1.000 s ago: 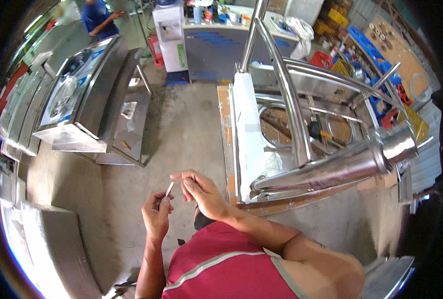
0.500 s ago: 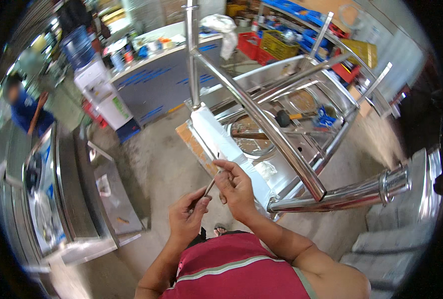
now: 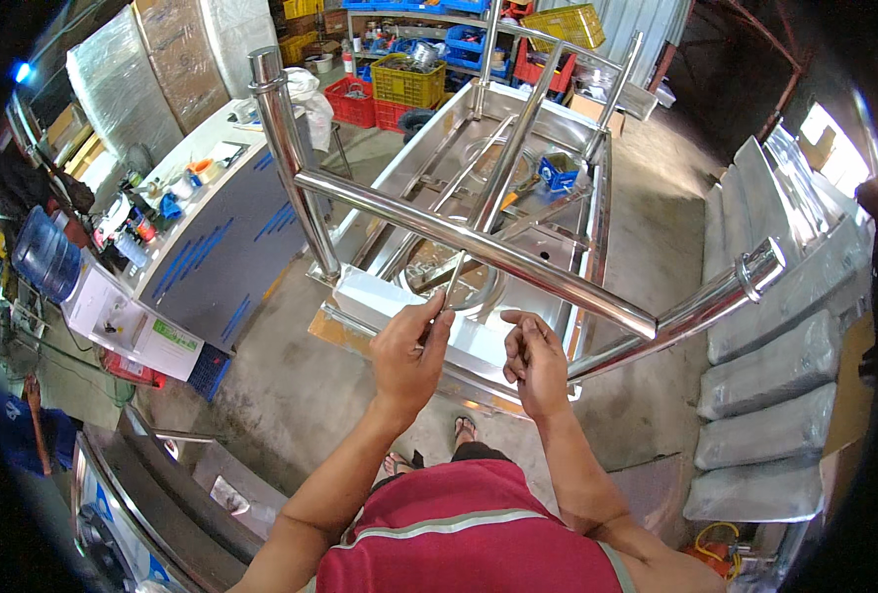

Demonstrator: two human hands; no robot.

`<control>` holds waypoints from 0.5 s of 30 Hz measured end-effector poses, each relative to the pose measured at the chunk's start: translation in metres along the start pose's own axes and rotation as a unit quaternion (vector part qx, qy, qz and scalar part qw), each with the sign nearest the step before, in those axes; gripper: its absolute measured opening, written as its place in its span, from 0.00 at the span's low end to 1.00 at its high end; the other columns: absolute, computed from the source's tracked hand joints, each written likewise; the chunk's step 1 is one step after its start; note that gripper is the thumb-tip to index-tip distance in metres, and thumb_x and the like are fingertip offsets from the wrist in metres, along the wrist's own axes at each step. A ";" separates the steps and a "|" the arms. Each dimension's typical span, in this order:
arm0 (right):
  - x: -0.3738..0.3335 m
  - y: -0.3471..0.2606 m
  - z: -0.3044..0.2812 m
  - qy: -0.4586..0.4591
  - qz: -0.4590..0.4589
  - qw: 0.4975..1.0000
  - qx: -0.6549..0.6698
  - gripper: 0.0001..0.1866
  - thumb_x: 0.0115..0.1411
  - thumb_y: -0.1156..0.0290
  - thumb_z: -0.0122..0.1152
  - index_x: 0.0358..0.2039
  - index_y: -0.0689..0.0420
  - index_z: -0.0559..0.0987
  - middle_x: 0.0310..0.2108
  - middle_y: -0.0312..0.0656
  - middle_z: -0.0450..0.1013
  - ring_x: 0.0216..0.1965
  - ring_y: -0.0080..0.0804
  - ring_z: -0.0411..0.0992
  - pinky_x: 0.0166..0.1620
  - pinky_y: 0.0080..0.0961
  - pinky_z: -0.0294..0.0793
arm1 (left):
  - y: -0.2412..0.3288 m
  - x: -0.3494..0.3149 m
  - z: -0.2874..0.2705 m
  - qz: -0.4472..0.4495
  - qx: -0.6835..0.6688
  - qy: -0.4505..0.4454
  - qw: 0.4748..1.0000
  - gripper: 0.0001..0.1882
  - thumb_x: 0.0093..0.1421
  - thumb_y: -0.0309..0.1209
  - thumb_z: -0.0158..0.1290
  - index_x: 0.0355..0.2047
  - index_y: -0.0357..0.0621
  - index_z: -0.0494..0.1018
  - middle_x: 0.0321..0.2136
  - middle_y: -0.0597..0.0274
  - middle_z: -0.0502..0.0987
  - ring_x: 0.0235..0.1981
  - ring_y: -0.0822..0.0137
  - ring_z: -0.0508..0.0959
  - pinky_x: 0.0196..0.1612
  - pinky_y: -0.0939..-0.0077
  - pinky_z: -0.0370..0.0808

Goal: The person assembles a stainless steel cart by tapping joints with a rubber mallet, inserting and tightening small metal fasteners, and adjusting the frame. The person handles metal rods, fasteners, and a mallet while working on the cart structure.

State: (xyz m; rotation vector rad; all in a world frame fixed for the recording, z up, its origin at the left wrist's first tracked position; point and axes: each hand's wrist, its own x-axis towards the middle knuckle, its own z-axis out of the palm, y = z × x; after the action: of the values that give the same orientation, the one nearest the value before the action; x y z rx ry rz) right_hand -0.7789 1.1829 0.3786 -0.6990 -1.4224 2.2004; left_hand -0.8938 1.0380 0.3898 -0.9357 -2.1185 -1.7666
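My left hand [image 3: 408, 358] is closed, pinching a slim metallic rod [image 3: 455, 278] that points up and away from the fingers. To its right, my right hand [image 3: 537, 364] hovers apart from the rod, fingers loosely bent and spread, with nothing visible in them. Beyond both hands lies a long stainless steel sink unit [image 3: 360, 287], apparently underside up, with round openings. Over it rises a tubular steel leg frame [image 3: 479, 239], its crossbar just past my fingers. Inside the unit are a small blue box [image 3: 558, 172] and a tool handle.
A curved counter [image 3: 212, 237] with bottles and small items stands left, beside a water dispenser [image 3: 128, 318]. Red and yellow crates [image 3: 407, 81] sit at the back. Wrapped panels [image 3: 770, 425] are stacked at the right. Another person's blue sleeve [image 3: 48, 430] shows far left.
My view has turned, bringing the sink unit more directly ahead. My hands have separated; the right one has left the rod, which stays in the left and now points up.
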 end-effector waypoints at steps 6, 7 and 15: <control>0.016 0.006 -0.008 -0.002 0.008 1.000 -0.003 0.19 0.78 0.60 0.43 0.50 0.62 0.77 0.23 0.30 0.64 0.16 0.14 0.53 0.20 0.16 0.59 | 0.014 0.007 -0.011 -0.028 0.015 -0.024 0.999 0.12 0.63 0.26 0.63 0.46 0.35 0.83 0.27 0.58 0.81 0.27 0.73 0.79 0.32 0.78 0.75; 0.019 0.008 -0.008 -0.009 0.012 1.000 -0.004 0.19 0.78 0.60 0.43 0.49 0.62 0.77 0.23 0.30 0.64 0.16 0.14 0.53 0.20 0.16 0.58 | 0.018 0.011 -0.014 -0.021 0.021 -0.029 0.999 0.12 0.63 0.26 0.63 0.46 0.35 0.82 0.27 0.59 0.81 0.27 0.74 0.79 0.31 0.78 0.75; 0.053 0.006 -0.018 -0.061 0.030 0.998 0.000 0.18 0.77 0.59 0.46 0.47 0.60 0.78 0.22 0.30 0.62 0.15 0.15 0.52 0.19 0.17 0.53 | 0.043 0.028 -0.024 -0.125 -0.031 -0.066 0.990 0.12 0.65 0.27 0.61 0.46 0.32 0.81 0.26 0.62 0.81 0.25 0.77 0.78 0.31 0.80 0.75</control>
State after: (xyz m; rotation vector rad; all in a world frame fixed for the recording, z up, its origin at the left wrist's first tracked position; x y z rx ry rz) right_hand -0.8098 1.2249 0.3573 -0.6242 -1.4780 2.3241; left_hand -0.8955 1.0274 0.4454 -0.8546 -2.3669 -1.9457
